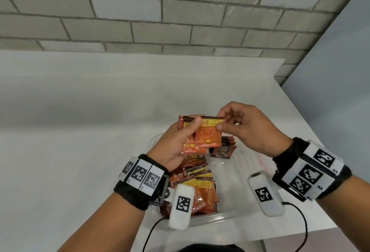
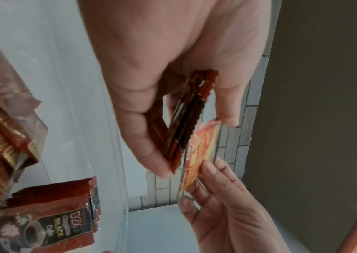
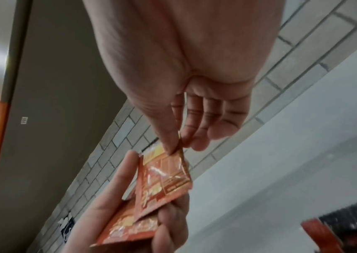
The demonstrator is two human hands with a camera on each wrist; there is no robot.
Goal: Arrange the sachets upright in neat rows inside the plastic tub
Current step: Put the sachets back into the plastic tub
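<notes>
Both my hands hold sachets above the plastic tub (image 1: 230, 214).

My left hand (image 1: 176, 141) grips a small stack of orange sachets (image 1: 190, 145); my right hand (image 1: 246, 125) pinches the front sachet (image 1: 208, 137) at its top corner. Loose sachets (image 1: 197, 187) crowd the tub's left side, and a dark upright row (image 1: 225, 147) stands by its far edge.

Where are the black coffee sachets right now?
In the head view, the black sachets stand in a row inside the tub, at its far end, right below the hands.

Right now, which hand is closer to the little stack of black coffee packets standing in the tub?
Right. The right hand is above the black coffee packets, pinching an orange sachet. The left hand is off to their left, holding orange sachets.
</notes>
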